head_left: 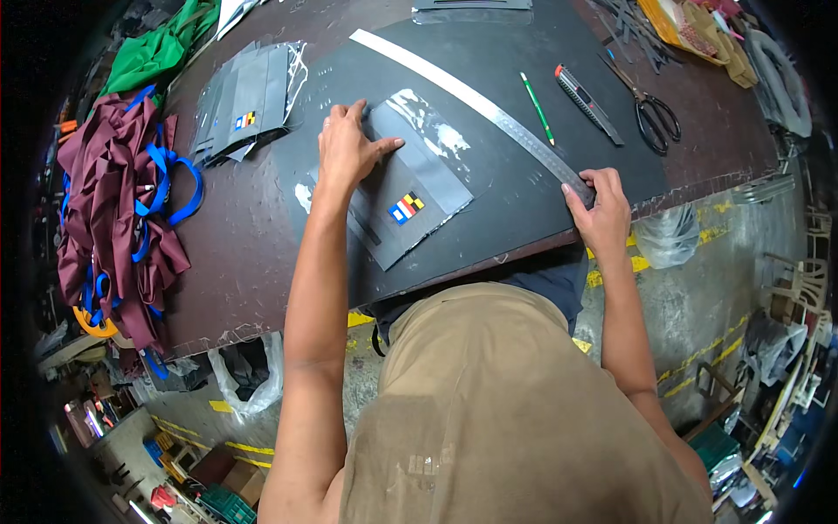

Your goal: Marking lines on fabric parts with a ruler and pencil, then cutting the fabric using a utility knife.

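At the far left I see a heap of maroon fabric with blue straps spilling over the left edge of the worktop, with green cloth behind it. Just right of that lies a stack of grey pieces, each of the kind with a small coloured patch. Bare dark surface runs between this stack and the black mat, so there is room to slide things there.

My left hand lies flat, fingers spread, pressing on the grey sheet, which sits slantwise on the mat near the front edge; its coloured patch shows just right of my wrist. The hand is not closed on anything.

A long metal ruler runs diagonally across the mat from the far side down to my right hand, which is clamped on its near end, right at the mat's front corner. Beyond the ruler lie a green pencil, a utility knife and scissors, apart from one another.

Below the worktop's front edge is a concrete floor with yellow lines, cluttered along both sides.
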